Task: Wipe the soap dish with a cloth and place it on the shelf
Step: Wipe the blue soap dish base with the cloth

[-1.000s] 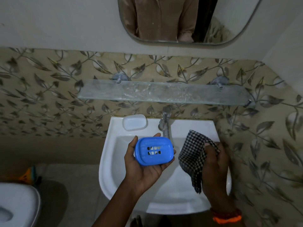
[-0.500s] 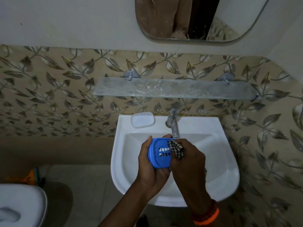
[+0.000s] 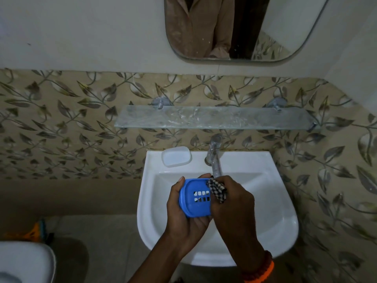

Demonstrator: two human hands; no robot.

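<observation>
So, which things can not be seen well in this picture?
- Cloth: mostly hidden inside the right hand, head view.
- Soap dish: right end covered by cloth and hand; left hand hides its underside.
- Toilet: cut off by the bottom-left edge.

leaf-patterned wall tiles [image 3: 61,123], mirror [image 3: 234,27], white basin [image 3: 275,201]

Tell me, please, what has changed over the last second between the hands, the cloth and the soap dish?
The right hand brought the checked cloth, which hung loose beside the dish, leftward, bunched it and pressed it onto the blue soap dish. The left hand still holds the dish over the sink. The shelf and white lid are unchanged.
</observation>
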